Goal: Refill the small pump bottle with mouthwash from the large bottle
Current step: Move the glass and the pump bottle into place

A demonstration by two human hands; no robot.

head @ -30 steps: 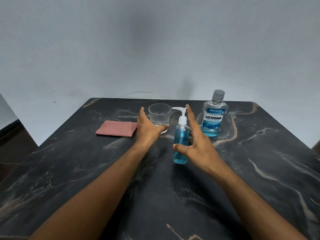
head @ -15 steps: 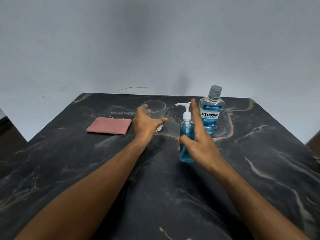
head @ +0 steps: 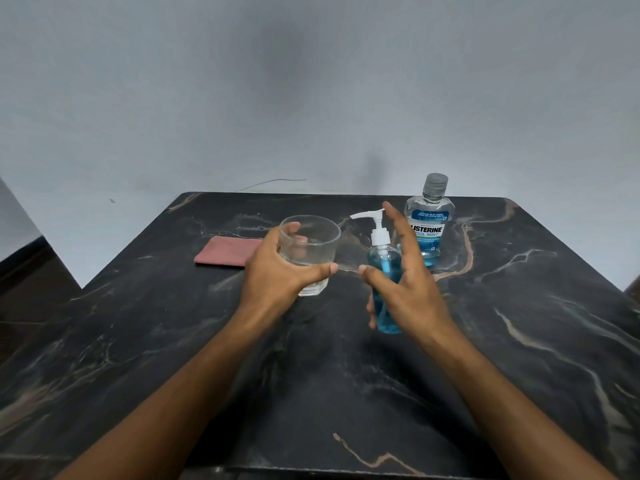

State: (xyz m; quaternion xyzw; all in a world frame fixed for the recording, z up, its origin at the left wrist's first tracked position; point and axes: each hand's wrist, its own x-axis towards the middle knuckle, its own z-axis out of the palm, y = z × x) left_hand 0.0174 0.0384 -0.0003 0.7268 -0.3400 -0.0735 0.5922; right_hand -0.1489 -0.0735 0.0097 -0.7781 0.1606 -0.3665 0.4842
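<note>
The small pump bottle (head: pixel 383 285) stands upright on the table (head: pixel 519 306) at centre frame, its long axis vertical and its white pump head (head: pixel 372 223) pointing toward the left of the frame. It holds blue liquid over most of its body. The right hand (head: pixel 405 282) is the nearer hand: it sits directly against the bottle on its right side, thumb reaching across the front of the body, fingertips showing at the lower left edge, and the index finger extended upward beside the pump neck. The grip is partly closed round the body; whether it bears firmly on the bottle cannot be told. The large bottle (head: pixel 427 226), capped and upright, stands just behind and to the right of the right hand, toward the upper right of the table, with liquid visible only near its base. The left hand (head: pixel 277 271) wraps a clear glass (head: pixel 310 251), left of centre, fingers curled round the far wall and thumb along the near side; the glass appears lifted or tilted slightly off the table. A pink cloth (head: pixel 228 252) lies flat further left. Both forearms extend from the bottom edge toward centre. Judgement: the pump head must be unscrewed next, requiring one hand to steady the body.
</note>
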